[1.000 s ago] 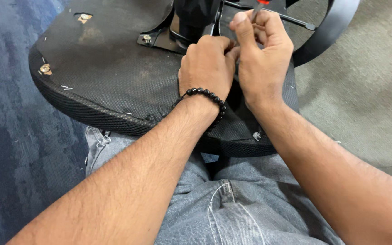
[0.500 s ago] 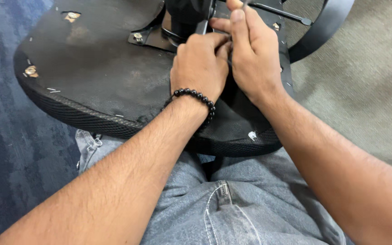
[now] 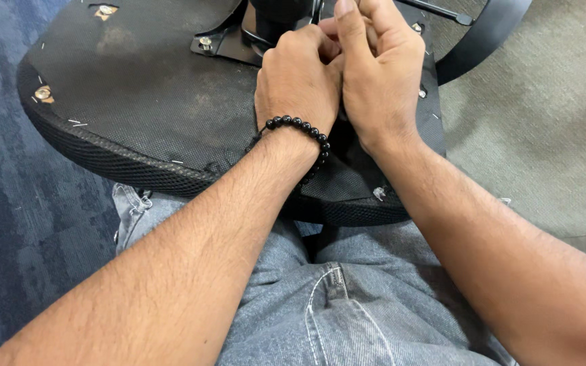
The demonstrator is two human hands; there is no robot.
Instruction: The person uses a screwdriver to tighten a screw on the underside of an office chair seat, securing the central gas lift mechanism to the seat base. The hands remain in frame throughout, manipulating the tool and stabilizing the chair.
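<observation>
Both hands press together at the far edge of the upturned chair seat [image 3: 137, 88], left hand [image 3: 296, 78] fisted, right hand [image 3: 381, 68] curled beside it over the metal mounting plate [image 3: 228, 37]; their contents are hidden.

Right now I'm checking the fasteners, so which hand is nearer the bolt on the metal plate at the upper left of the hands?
Left. The left hand sits just right of the bolt; the right hand lies beyond it, farther right.

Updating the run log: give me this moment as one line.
left hand: closed at bracket | right hand: pressed beside it | upturned chair seat: resting against lap
</observation>
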